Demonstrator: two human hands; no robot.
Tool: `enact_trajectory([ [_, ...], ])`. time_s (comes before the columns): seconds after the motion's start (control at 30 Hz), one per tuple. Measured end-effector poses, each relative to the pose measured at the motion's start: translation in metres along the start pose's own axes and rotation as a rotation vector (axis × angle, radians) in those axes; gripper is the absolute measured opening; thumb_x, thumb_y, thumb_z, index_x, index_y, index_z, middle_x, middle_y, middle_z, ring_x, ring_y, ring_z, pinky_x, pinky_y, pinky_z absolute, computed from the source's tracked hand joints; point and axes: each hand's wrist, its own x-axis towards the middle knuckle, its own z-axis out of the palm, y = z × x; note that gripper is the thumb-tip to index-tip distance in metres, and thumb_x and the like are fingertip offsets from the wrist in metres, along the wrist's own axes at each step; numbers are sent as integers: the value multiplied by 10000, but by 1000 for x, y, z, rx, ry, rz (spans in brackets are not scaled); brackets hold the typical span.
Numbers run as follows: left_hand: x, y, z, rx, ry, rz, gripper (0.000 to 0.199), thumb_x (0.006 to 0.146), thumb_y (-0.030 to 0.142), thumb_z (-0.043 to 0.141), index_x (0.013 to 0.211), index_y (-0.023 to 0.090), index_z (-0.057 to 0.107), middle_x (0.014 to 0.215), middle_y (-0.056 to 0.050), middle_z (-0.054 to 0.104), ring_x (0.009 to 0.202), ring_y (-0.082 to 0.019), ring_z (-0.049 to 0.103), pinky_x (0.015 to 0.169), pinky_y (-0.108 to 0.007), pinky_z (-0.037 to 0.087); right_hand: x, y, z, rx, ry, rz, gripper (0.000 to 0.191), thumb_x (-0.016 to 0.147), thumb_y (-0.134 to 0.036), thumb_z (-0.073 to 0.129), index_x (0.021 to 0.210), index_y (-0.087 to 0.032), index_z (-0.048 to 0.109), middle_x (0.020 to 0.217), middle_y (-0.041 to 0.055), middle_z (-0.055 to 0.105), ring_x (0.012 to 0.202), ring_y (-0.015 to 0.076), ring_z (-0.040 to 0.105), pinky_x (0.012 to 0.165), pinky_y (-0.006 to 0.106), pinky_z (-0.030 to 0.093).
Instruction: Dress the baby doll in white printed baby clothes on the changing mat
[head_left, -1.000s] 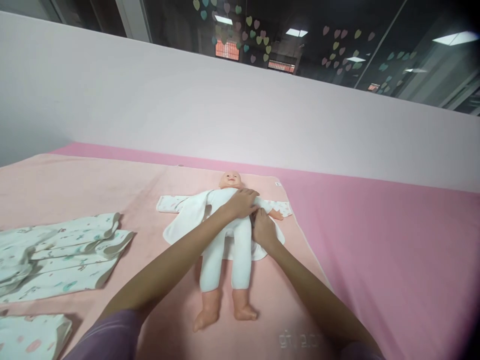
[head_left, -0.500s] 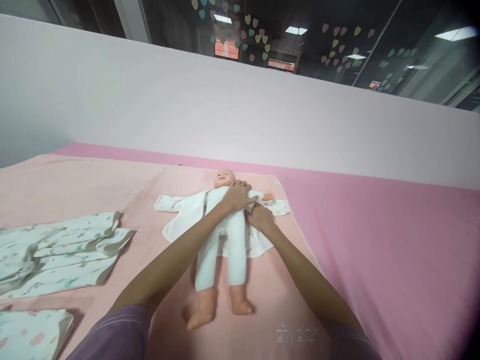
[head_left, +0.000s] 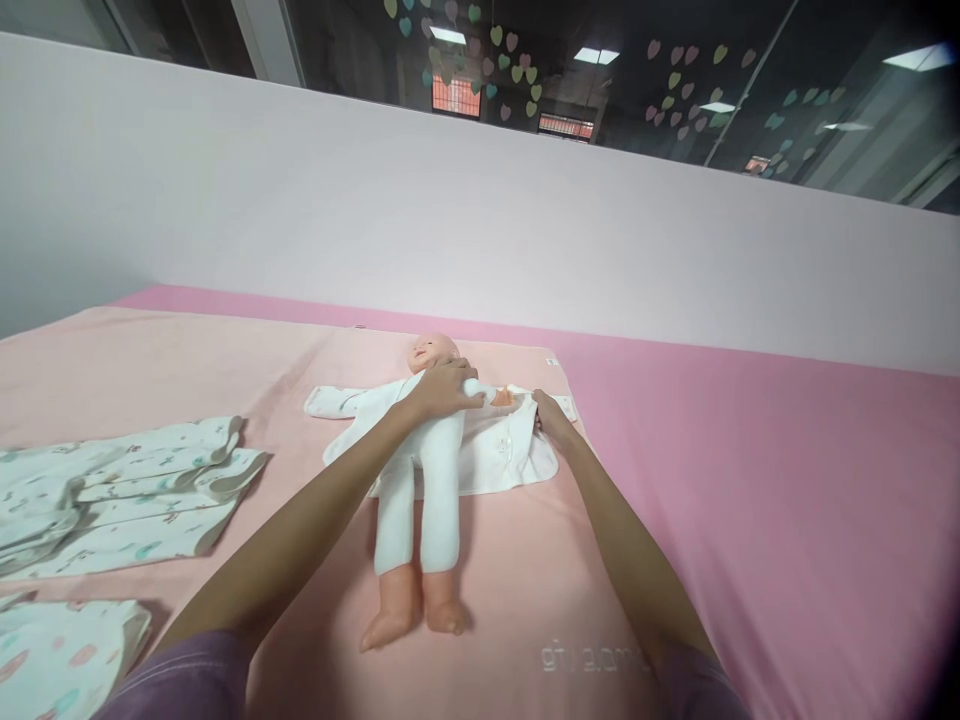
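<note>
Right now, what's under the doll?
The shirt: part of it shows spread beside the doll, toward the right hand, with the blanket beneath. Whatever lies directly under the doll's back is covered, so I cannot see it.

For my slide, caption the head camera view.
Left hand on a baby doll, right hand pinching the baby shirt beneath it.

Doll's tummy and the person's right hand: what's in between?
In the head view, the spread white jacket and the doll's own hand lie between the doll's tummy and the person's right hand.
</note>
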Motion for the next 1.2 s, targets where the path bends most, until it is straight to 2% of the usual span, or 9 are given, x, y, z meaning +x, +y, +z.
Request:
enact_trajectory([
  [0.13, 16, 17, 24, 51, -70, -1, 279, 854, 509, 726, 923, 239, 724, 1093, -133, 715, 1159, -387, 592, 1091, -546, 366, -6, -20, 5, 76, 70, -85, 202, 987, -374, 290, 815, -268, 310, 737, -39, 442, 723, 164, 483, 658, 249, 397],
  [0.27, 28, 29, 43, 11, -54, -22, 101, 895, 296, 667, 922, 212, 715, 1076, -168, 725, 1156, -371, 612, 1086, -542, 402, -14, -32, 11, 5, 57, -148, 209, 952, -386, 420, 791, -262, 369, 678, -49, 460, 677, 172, 459, 645, 261, 325],
  [0.5, -15, -8, 15, -159, 132, 3, 365, 962, 132, 408, 1193, 201, 682, 1267, -110, 713, 1237, -284, 615, 1134, -478, 443, -17, -35, 18, -227, 169, -111, 219, 936, -338, 478, 744, -252, 417, 642, -22, 494, 622, 179, 426, 605, 289, 240],
  [0.73, -28, 2, -7, -181, 187, 38, 349, 1030, 213, 371, 1214, 194, 666, 1263, -104, 716, 1220, -267, 616, 1119, -461, 455, -19, -72, 52, -275, 165, -299, 226, 985, -308, 502, 771, -236, 503, 694, 13, 581, 708, 195, 530, 676, 298, 324],
  [0.83, -69, -40, -44, -111, 234, -7, 383, 1082, 379, 369, 1253, 211, 667, 1293, -101, 699, 1225, -272, 598, 1139, -474, 429, -34, -42, 26, -232, 147, -460, 234, 1028, -329, 462, 862, -231, 593, 852, 59, 666, 863, 234, 605, 816, 342, 454],
  [0.9, -107, -88, -72, -34, 155, -121, 435, 1064, 476, 396, 1298, 219, 659, 1340, -108, 676, 1259, -296, 573, 1133, -486, 436, -44, -7, 1, -225, 182, -505, 212, 1024, -349, 490, 1078, -230, 656, 1116, 110, 703, 1093, 284, 618, 988, 426, 486],
  [1.0, -157, -156, -98, 96, -55, -287, 657, 971, 650, 485, 1451, 213, 589, 1497, -137, 598, 1399, -377, 485, 1149, -533, 425, -48, 40, -29, -286, 115, -450, 540, 993, -462, 558, 1484, -240, 531, 1482, 161, 592, 1379, 368, 520, 1144, 563, 440],
  [1.1, -182, -187, -96, 167, -245, -273, 795, 952, 702, 491, 1595, 235, 474, 1644, -129, 488, 1512, -383, 415, 1215, -529, 375, -35, 64, -36, -290, -54, -379, 805, 983, -632, 565, 1663, -266, 337, 1685, 146, 416, 1527, 389, 407, 1215, 584, 404],
  [1.2, -184, -184, -82, 183, -288, -253, 788, 1026, 682, 351, 1689, 256, 341, 1746, -93, 355, 1620, -338, 295, 1292, -521, 274, -13, 68, -31, -272, -199, -373, 790, 1018, -712, 444, 1680, -299, 320, 1733, 102, 364, 1588, 355, 350, 1287, 566, 332],
])
